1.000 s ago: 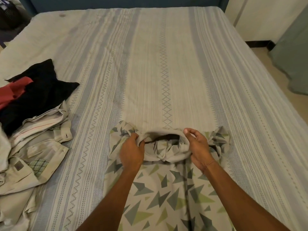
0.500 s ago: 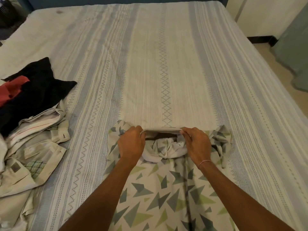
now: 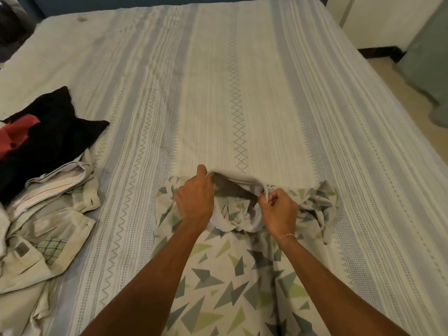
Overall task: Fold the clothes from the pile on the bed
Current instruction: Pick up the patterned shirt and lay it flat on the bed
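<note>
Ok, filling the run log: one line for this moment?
stage: straightening collar | left hand: grips collar | right hand: pinches collar | patterned shirt: flat on bed

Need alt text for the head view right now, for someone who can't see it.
Both hands grip the neckband of a triangle-patterned garment spread on a striped bed: the left hand holds its left side, the right hand pinches its right. A pile of unfolded clothes lies at the left edge.

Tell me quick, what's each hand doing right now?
Left hand: grips the collar of the triangle-print shirt.
Right hand: pinches the same collar at its other side.
</note>
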`<action>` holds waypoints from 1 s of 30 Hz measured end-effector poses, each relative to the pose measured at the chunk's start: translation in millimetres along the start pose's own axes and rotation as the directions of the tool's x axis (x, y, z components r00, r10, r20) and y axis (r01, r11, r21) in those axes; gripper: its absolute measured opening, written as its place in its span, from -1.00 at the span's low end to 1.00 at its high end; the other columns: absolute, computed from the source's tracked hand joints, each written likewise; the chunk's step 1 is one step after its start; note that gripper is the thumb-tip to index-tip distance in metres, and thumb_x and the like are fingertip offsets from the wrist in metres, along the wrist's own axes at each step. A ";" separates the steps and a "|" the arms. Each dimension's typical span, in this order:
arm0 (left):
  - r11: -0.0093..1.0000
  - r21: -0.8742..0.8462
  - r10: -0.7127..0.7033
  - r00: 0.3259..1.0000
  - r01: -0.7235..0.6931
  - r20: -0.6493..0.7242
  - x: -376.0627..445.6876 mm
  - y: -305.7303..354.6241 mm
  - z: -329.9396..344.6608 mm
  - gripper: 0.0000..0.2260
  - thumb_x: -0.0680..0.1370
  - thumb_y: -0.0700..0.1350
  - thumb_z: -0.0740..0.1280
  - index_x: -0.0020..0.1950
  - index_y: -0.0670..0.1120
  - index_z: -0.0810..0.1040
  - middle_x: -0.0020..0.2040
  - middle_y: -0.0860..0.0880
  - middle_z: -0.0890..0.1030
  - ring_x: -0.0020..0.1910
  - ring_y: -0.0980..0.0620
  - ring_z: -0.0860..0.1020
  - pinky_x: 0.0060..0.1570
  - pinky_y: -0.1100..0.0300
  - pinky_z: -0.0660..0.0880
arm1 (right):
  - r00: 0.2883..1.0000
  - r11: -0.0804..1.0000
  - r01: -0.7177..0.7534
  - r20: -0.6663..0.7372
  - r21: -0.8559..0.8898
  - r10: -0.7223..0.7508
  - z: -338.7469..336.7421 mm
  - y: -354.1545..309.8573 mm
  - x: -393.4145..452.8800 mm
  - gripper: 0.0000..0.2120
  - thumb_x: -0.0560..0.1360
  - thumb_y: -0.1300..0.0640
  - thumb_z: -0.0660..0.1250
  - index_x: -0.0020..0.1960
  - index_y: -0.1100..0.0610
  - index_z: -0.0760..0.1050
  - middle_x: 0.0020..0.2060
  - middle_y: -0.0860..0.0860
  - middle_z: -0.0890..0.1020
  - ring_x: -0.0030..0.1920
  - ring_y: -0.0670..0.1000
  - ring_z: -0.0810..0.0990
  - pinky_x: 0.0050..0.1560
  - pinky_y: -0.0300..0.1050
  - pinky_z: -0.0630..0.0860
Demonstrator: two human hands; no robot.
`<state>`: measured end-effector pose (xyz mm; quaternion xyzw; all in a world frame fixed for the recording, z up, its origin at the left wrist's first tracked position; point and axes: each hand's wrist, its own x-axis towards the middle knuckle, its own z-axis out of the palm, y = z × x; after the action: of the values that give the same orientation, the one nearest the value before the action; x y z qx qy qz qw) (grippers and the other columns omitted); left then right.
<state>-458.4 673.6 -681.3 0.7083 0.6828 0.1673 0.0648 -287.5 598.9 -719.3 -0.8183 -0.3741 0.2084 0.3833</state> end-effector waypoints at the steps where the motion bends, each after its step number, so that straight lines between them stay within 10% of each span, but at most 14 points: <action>1: 1.000 -0.001 -0.008 1.000 0.008 0.008 -1.8 0.6 1.6 -0.77 0.71 0.04 0.11 0.11 -0.11 0.40 -0.28 -0.06 0.54 -0.33 -0.10 0.50 -0.29 0.06 0.37 | 0.997 0.996 0.060 -0.047 -0.070 -0.063 0.2 -2.9 1.4 -0.72 0.49 0.20 0.49 -0.26 0.12 0.40 -0.37 0.00 0.51 -0.36 0.00 0.47 -0.35 -0.18 0.34; 5: 0.997 -0.037 -0.065 0.996 0.067 0.056 -7.4 -2.2 6.5 -0.78 0.71 0.01 0.14 0.16 -0.15 0.35 -0.17 -0.12 0.61 -0.24 -0.15 0.59 -0.30 0.04 0.40 | 0.992 0.982 0.120 -0.021 -0.142 -0.124 -2.4 -8.4 7.0 -0.78 0.49 0.20 0.46 -0.14 0.14 0.39 -0.31 0.02 0.53 -0.30 0.03 0.50 -0.38 -0.19 0.30; 10: 0.945 -0.163 -0.242 0.943 0.283 0.230 -29.2 -15.5 32.6 -0.49 0.55 0.09 0.39 0.26 -0.23 0.31 0.01 -0.20 0.62 -0.04 -0.23 0.62 -0.16 0.00 0.54 | 0.984 0.979 -0.124 0.104 -0.160 0.142 -1.0 6.3 -3.1 -0.60 0.44 -0.17 0.48 -0.06 0.10 0.40 -0.26 -0.03 0.56 -0.26 0.00 0.55 -0.34 -0.14 0.37; 14: 0.859 -0.212 -0.386 0.861 0.467 0.332 -33.5 -24.5 43.5 -0.63 0.56 0.02 0.36 0.12 -0.29 0.51 0.02 -0.23 0.62 0.02 -0.22 0.60 -0.10 0.00 0.51 | 0.977 0.984 -0.098 0.174 -0.150 0.124 4.3 13.0 -6.5 -0.72 0.51 0.01 0.42 -0.27 0.14 0.49 -0.39 0.02 0.60 -0.34 0.01 0.57 -0.30 -0.12 0.45; 21: 0.841 -0.416 -0.347 0.935 0.346 0.077 -20.2 -16.4 32.3 -0.88 0.62 -0.22 0.29 -0.08 -0.26 0.51 -0.21 -0.10 0.51 -0.23 -0.11 0.51 -0.24 0.10 0.37 | 0.968 0.964 -0.221 0.157 0.147 0.198 2.1 -8.0 -2.9 -0.65 0.62 0.11 0.29 -0.31 0.22 0.43 -0.54 0.02 0.61 -0.49 -0.06 0.65 -0.43 -0.23 0.57; 25: 0.467 -0.686 -0.539 0.794 0.559 0.281 -13.5 -14.6 45.3 -0.83 0.66 -0.11 0.28 0.01 -0.23 0.48 -0.10 -0.18 0.62 -0.22 -0.19 0.67 -0.35 -0.05 0.64 | 0.844 0.711 -0.531 0.369 0.462 0.390 5.8 -15.3 -1.0 -0.82 0.66 0.16 0.28 0.07 0.30 0.47 -0.11 0.22 0.69 -0.27 0.16 0.74 -0.35 -0.07 0.67; 30: -0.016 -0.772 -0.429 0.694 0.635 0.579 -6.9 -8.4 36.3 -0.78 0.70 -0.17 0.20 0.23 -0.30 0.45 0.03 -0.30 0.63 -0.18 -0.20 0.71 -0.36 0.09 0.64 | 0.814 0.613 -0.554 0.522 0.563 0.256 4.3 -9.7 6.2 -0.75 0.64 0.13 0.31 0.25 0.22 0.42 0.06 0.21 0.67 -0.06 0.14 0.74 -0.04 0.01 0.69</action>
<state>-454.7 672.3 -718.9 0.2078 0.6397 0.4418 0.5936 -290.7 609.8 -714.7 -0.6183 -0.1370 0.5740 0.5191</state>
